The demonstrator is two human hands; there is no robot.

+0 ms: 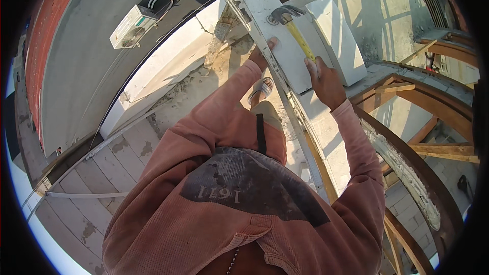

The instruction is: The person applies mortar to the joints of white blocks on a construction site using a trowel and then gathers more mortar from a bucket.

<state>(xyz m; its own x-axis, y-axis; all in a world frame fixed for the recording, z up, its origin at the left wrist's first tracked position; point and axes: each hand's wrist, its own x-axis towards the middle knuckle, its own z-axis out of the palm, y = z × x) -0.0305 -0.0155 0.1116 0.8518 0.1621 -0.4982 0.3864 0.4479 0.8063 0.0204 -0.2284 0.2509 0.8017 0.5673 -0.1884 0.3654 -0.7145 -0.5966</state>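
Note:
My right hand [327,82] is closed round the lower end of the yellow handle of a claw hammer [300,40]. The hammer's metal head lies over a long white block [293,69], close to a small round mark on its face; whether they touch I cannot tell. At the block's left side is my left hand [260,57], partly hidden behind a long, mortar-stained straight bar [277,71]. A fingertip shows past the bar against the block, while the other fingers are out of sight.
Another white block [338,40] lies just right of the first. Curved brown beams [433,99] and timber braces fill the right side. An air conditioner unit [135,26] hangs on the grey wall at left. A sandalled foot [262,89] stands below my left hand.

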